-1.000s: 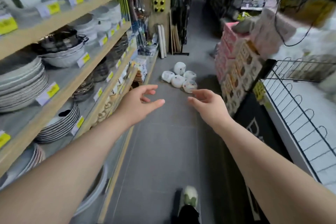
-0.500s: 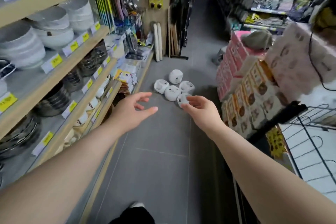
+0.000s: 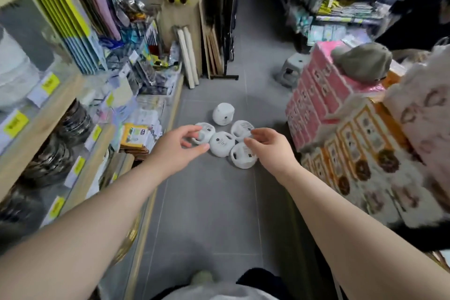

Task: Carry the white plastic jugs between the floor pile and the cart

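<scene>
While a second ago the five white mugs (image 3: 222, 137) were still far ahead on the grey floor (image 3: 207, 214), they now lie just beyond the fingertips, so the person has come closer and bent lower over them. Four mugs lie close together, touching or almost touching, and the fifth mug (image 3: 223, 110) sits a little farther along the aisle, apart from the group. The left hand (image 3: 179, 147) has come forward to the leftmost mug (image 3: 204, 132); its fingers are loosely curled and the thumb stands opposite them, but it grips nothing yet, and I cannot tell if a fingertip already touches the mug. The right hand (image 3: 270, 147) has likewise advanced and hovers over the nearest mug (image 3: 243, 159), fingers relaxed and spread, holding nothing. In my judgement, both hands are arriving for a grasp that is not yet made. To the left stand wooden shelves (image 3: 36, 124) with bowls and yellow price labels; to the right is a stack of pink and orange boxes (image 3: 341, 124) with a grey cap (image 3: 362, 61) on top.
</scene>
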### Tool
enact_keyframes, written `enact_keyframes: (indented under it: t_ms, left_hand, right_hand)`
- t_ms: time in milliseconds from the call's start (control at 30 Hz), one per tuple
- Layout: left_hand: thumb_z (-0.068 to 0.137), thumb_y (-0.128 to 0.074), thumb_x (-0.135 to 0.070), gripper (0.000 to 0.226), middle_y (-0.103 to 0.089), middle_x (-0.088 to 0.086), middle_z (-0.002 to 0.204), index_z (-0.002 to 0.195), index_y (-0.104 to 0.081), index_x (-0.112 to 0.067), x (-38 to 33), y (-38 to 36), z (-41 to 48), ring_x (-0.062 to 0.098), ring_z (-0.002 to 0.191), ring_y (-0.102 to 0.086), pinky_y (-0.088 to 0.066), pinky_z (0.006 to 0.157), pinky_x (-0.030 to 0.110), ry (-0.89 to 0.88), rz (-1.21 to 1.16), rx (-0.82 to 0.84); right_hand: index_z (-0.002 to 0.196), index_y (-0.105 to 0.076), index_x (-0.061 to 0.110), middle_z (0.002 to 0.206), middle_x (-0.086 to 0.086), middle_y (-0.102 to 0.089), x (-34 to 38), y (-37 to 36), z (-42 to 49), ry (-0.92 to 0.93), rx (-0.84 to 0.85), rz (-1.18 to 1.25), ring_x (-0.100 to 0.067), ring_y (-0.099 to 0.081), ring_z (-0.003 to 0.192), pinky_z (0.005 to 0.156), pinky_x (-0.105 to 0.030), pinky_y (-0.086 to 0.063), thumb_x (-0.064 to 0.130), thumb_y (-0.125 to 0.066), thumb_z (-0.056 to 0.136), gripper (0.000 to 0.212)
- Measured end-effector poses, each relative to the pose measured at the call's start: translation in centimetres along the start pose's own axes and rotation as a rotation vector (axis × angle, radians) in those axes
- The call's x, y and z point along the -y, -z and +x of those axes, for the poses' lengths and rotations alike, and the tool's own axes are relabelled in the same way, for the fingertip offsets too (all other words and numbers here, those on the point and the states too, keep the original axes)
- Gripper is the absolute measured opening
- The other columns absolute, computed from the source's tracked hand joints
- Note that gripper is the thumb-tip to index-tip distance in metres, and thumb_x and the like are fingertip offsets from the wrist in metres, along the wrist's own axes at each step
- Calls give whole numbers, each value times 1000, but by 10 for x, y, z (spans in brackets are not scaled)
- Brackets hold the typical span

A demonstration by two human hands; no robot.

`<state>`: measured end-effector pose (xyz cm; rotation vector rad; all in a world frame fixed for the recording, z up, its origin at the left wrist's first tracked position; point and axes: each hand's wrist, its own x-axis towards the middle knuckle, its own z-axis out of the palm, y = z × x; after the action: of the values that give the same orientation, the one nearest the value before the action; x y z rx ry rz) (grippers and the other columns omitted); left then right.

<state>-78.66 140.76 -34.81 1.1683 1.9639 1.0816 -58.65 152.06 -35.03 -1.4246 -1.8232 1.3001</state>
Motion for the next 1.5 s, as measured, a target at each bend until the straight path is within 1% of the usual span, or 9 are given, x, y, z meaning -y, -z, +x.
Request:
enact_keyframes:
  t_ms: [300,467,600,800,900,1067,1200,1333,1500]
  left_hand:
    - [82,-75,-34,47,-59,-20,111,126,-57,-36,2,-6,199,11,96,-60,-43,74,17,35,32,9]
    - [82,-75,-36,49,-58,-22,112,127,-56,-37,-4,-8,310,9,96,-59,-44,78,21,77,43,-12]
    - [82,-74,-36,50,-59,-19,114,128,-56,-36,-2,-1,393,9,98,-59,-47,88,29,112,38,-29]
    - [82,-74,-34,51,-59,-13,117,130,-56,-32,31,2,524,12,95,-59,-48,88,29,151,22,11]
    - [82,-75,-34,51,-59,-14,115,129,-57,-33,62,-5,593,13,94,-59,-48,78,22,171,30,56]
    - [80,-77,-32,51,-61,-13,114,127,-57,-34,131,-41,684,14,89,-58,-49,85,29,210,67,135]
    - [76,-79,-37,56,-60,-18,110,127,-56,-37,215,-87,734,2,81,-57,-43,72,17,221,147,191]
    - [73,-81,-38,62,-60,-17,110,129,-53,-39,317,-152,771,0,82,-56,-42,73,22,268,148,193]
    - [67,-84,-45,79,-57,-20,114,135,-44,-45,437,-238,811,-3,87,-57,-38,66,10,326,56,182]
  right_hand:
    - [117,-63,22,111,5,-64,14,-12,213,-1,46,-38,2,-61,73,69,-19,-50,35,-69,85,35]
    - [120,-62,21,114,4,-64,33,-18,339,-7,108,-52,-1,-61,77,57,-18,-52,36,-68,84,38]
    - [115,-63,23,115,1,-64,51,-32,430,-14,149,-76,-12,-63,96,85,-32,-53,35,-70,84,34]
    - [114,-64,20,119,-6,-64,59,-71,554,-88,143,-53,-18,-61,98,88,-39,-51,29,-71,85,31]
    - [116,-64,19,119,-5,-63,43,-96,615,-134,121,-55,-17,-61,95,89,-39,-51,30,-70,86,33]
    - [120,-63,18,118,-3,-64,-19,-130,698,-197,108,-105,-17,-61,105,96,-37,-48,32,-68,87,37]
    - [122,-62,20,117,-5,-64,-104,-158,755,-239,118,-121,-19,-62,104,96,-38,-49,31,-68,87,37]
    - [125,-61,24,118,-1,-62,-211,-197,806,-273,130,-139,-16,-61,100,92,-33,-48,34,-67,87,40]
    - [134,-54,27,126,-4,-60,-343,-256,859,-326,133,-126,-17,-59,106,92,-31,-45,37,-66,88,48]
